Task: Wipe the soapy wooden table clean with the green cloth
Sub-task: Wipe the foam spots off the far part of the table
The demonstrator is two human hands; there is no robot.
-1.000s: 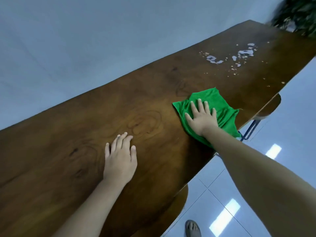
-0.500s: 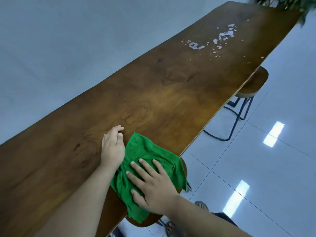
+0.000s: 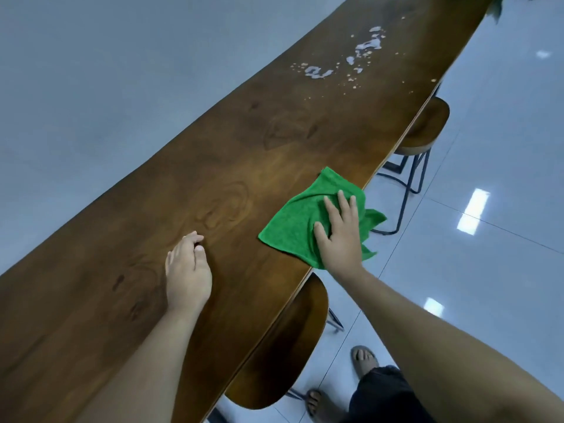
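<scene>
In the head view, the long wooden surface [image 3: 213, 166] runs from the near left corner up to the far right corner. That is its long way. Its near edge is on the right, and two round stools sit tucked under that edge.

The green cloth [image 3: 293, 227] lies on the surface, right at the near edge. One side of it hangs off the edge over the floor. The cloth is rumpled and not folded neatly. One corner of it points up the surface, toward the far end.

The right hand [image 3: 338, 236] lies flat on top of the cloth. Its fingers [image 3: 344, 200] are spread out and stretched, pressing down. They are not curled around the cloth, so it is a push and not a grab. The fingers point up along the surface too.

The left hand [image 3: 187, 270] rests on bare wood, apart from the cloth. Its fingers are bent in loosely and hold nothing. It looks like it is just helping the person lean.

The soap suds [image 3: 345, 64] are white blobs and little specks far up the surface, near the far end. They lie straight ahead of the right fingers, well apart from the cloth. The wood between them looks bare.

So I think the right hand is the one to do the job. It needs to slide the cloth along the long way of the surface, away from the body, until it reaches the suds. The soapy part does not look wiped yet.
</scene>
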